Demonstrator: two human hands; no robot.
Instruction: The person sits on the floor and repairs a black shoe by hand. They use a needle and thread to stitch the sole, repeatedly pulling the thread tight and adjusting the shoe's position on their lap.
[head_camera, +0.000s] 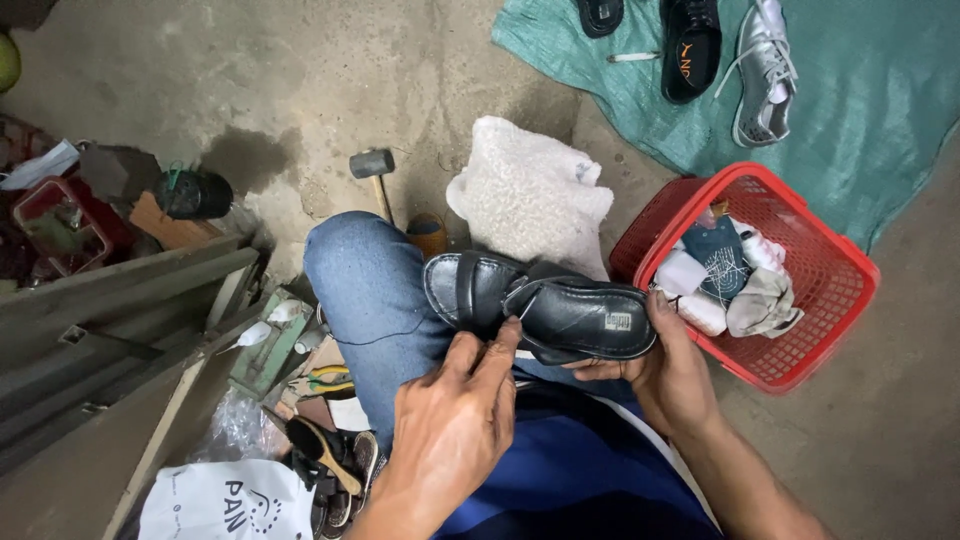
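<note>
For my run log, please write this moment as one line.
left hand: fingers on black sandal strap | right hand: holds sandal heel | sandal: over knee | nearby: red basket, hammer

white printed bag (225, 500) | bottom left; small square label (619, 322) | sandal insole

The person wears blue denim jeans (375, 290) on the raised knee and a deep blue garment with a white edge (590, 470) below. Both forearms are bare, without sleeves.
</note>
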